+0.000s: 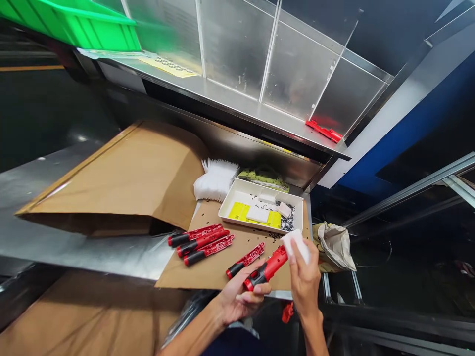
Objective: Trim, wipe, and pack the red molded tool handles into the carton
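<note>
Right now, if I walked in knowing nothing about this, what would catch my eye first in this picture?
Your eye would likely go to the red-and-black handle gripped in the left hand at bottom centre, with the right hand holding a white pad against its end. To their left, three similar red-and-black pieces lie side by side on brown paper. A bright green bin stands out in the top left corner.
</note>
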The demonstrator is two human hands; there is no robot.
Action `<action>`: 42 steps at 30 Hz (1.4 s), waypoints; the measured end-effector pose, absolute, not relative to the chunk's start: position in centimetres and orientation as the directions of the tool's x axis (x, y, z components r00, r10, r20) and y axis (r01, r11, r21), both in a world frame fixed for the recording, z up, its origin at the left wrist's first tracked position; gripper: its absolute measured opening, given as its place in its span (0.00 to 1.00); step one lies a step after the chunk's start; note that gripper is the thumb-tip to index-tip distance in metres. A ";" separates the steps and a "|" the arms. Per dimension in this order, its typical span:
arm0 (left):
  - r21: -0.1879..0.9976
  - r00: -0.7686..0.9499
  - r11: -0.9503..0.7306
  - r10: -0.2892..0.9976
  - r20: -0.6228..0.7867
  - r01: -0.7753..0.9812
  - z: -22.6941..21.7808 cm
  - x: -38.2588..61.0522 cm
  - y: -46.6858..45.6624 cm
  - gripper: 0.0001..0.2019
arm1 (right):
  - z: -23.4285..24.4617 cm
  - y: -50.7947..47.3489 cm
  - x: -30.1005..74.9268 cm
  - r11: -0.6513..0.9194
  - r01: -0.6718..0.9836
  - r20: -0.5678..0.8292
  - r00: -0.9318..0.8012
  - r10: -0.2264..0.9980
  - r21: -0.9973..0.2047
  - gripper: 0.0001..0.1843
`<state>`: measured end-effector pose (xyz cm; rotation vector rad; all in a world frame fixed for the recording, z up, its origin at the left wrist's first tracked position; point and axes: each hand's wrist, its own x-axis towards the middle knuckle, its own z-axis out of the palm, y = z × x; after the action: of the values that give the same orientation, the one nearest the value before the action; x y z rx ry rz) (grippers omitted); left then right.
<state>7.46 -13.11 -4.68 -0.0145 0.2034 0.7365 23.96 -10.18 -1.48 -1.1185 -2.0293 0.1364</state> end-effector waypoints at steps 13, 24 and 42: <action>0.955 -0.004 0.244 0.969 -0.247 0.168 -9.3 0.9 -16.3 0.29 | -6.7 -6.0 30.0 0.316 0.721 0.386 -0.072 0.919 -0.616 0.26; 0.490 -0.326 0.266 0.945 0.039 0.830 -15.6 1.1 -13.2 0.26 | -11.4 -7.3 30.1 0.329 0.617 0.317 -0.132 0.939 -0.715 0.26; 0.850 0.192 0.484 0.872 -0.450 -0.206 -7.4 7.3 -14.3 0.34 | -5.9 -10.5 26.1 0.483 0.633 0.377 -0.307 0.874 -0.605 0.25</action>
<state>7.28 -14.26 -7.38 0.7350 1.1256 0.8610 26.05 -10.51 -5.85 -1.2394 -2.0499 0.4539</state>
